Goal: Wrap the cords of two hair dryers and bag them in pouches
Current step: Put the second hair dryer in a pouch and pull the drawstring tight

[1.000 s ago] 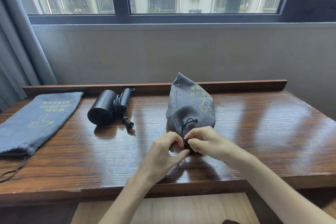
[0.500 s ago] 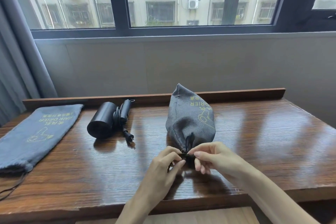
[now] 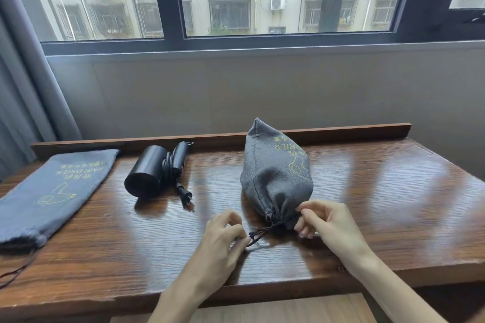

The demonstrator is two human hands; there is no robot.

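Hair dryer (image 3: pixel 149 175), black, cord wrapped, lies far left of centre, unbagged; empty pouch (image 3: pixel 52 191) flat at far left. Filled pouch (image 3: pixel 275 178) centre, mouth cinched toward near edge. Left hand (image 3: pixel 223 233) pinches the drawstring (image 3: pixel 262 231), pulling left. Right hand (image 3: pixel 322 223) pinches the gathered mouth. Hands apart. Risk: a hard tug drags the pouch along the glossy table (image 3: pixel 393 217), or the string slips free, leaving the mouth loose.
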